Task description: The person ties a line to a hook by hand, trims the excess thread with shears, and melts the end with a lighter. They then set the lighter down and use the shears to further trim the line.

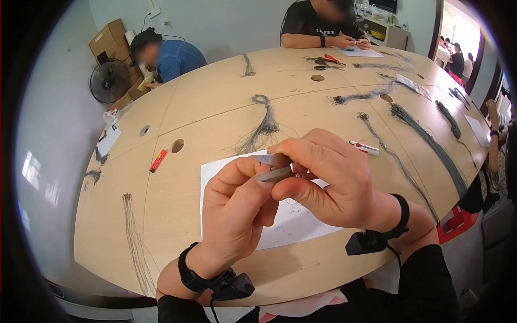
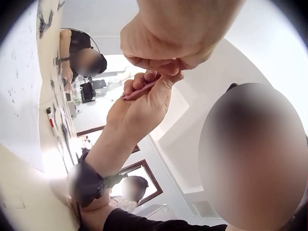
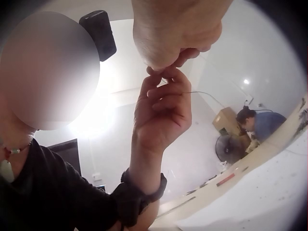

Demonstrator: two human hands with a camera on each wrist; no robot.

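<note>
Both hands meet above a white sheet of paper [image 1: 291, 223]. My right hand [image 1: 336, 180] grips a small tool with two flat grey blade-like pieces [image 1: 273, 175], whose tips point toward the left fingers. Its pink handle [image 2: 140, 91] shows along the right fingers in the left wrist view. My left hand [image 1: 234, 202] has its thumb and forefinger pinched together beside these pieces. From the left fingers a thin dark thread [image 3: 204, 92] trails off in the right wrist view. What lies between the fingertips is mostly hidden.
A looped grey thread bundle [image 1: 265, 118] lies beyond the paper. More strands [image 1: 133, 231] lie at left and several bundles [image 1: 431, 142] at right. A red marker [image 1: 158, 161], a white marker [image 1: 365, 148] and scissors [image 1: 326, 67] rest on the table. Two people sit across.
</note>
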